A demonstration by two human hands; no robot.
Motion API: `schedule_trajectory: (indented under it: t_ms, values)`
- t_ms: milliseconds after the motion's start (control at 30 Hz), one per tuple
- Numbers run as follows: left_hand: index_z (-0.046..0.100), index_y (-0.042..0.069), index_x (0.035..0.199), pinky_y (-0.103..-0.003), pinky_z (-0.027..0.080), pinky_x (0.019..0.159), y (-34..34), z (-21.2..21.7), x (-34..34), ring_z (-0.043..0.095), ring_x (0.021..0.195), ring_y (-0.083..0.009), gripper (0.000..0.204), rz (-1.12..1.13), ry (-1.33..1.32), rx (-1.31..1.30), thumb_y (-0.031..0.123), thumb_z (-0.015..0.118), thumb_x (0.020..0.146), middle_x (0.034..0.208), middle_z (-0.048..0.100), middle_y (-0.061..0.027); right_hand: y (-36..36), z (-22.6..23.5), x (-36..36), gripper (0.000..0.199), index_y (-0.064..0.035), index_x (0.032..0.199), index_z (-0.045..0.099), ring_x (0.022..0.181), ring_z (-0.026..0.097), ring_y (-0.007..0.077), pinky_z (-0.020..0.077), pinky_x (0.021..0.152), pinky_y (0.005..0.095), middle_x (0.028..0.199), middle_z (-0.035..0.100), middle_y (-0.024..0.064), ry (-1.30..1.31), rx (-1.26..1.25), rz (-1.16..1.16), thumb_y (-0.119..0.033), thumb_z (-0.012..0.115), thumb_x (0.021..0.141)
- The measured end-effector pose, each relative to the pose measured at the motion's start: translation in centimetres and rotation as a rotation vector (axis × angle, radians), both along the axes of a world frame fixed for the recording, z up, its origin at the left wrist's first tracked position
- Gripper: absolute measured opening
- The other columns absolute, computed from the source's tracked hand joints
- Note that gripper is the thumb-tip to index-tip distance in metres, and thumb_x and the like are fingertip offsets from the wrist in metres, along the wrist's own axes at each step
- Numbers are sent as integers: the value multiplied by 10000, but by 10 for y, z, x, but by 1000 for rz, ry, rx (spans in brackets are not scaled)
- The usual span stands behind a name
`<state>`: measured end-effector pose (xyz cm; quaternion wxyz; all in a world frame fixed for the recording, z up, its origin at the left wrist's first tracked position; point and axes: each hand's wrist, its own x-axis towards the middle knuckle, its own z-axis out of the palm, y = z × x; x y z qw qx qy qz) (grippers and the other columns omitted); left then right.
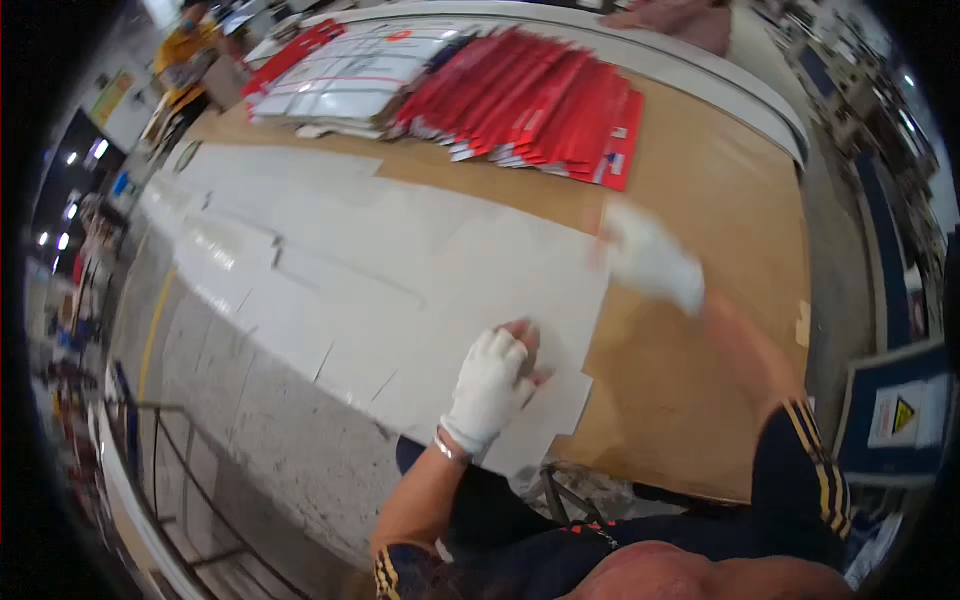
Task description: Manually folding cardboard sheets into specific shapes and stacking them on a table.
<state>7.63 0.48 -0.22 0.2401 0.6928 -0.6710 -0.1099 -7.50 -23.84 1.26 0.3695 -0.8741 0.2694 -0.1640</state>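
Observation:
A large white flat sheet, with slits along its near edge, spreads across the brown-topped table. Over its right part is my left hand, in a white glove with bare fingertips. Its fingers are bent and the thumb stands apart from them; I see nothing held. My right hand, gloved the same way, is farther out, above the sheet's right edge and the brown surface. Motion smears its fingers, so whether it holds anything is unclear.
Fanned red printed pieces lie at the table's far side, beside a strapped white stack. A pale rail curves along the far edge. One person in yellow stands at far left. A metal railing is at lower left.

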Motion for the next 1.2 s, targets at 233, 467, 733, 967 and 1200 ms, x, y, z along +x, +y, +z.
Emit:
schedule_trajectory:
  t_ms: [233,467,733,967,1200]
  values:
    - [653,-5,955,-407,423,960,9,-9,29,487,1164,-331,378,-6,-165,-21,316,692,757,1231,547,-180,218,-36,-43,391,-65,1199,566,1261,461,266,345,1021,495,1357,509,114,221,-911,639,-209,488,845]
    - [579,-35,1150,-411,367,1040,20,1,66,390,1302,-389,585,-202,122,474,466,620,852,1360,457,-217,192,-24,-37,206,-20,1002,614,778,627,319,517,691,389,832,628,152,-279,-572,434,-49,535,814]
    - [479,33,1297,-566,348,1025,55,51,11,453,1266,-381,622,-76,-704,156,317,678,780,1346,489,-198,215,31,-210,441,4,1077,602,1068,592,383,412,1029,463,1065,656,154,-262,-698,-218,144,472,680]
    - [596,80,985,-396,444,802,27,32,-97,552,925,-245,242,-376,-418,-247,69,575,744,967,570,-60,305,33,-350,261,-4,1051,585,1012,613,342,394,1029,464,985,657,151,-99,-498,-699,79,481,826]
    - [689,104,846,-428,422,855,18,-2,-114,500,1058,-282,196,-351,-84,45,252,722,721,1118,545,-55,352,-60,-385,329,6,1117,569,1051,560,359,401,990,453,1109,602,165,21,-491,-798,7,594,788]
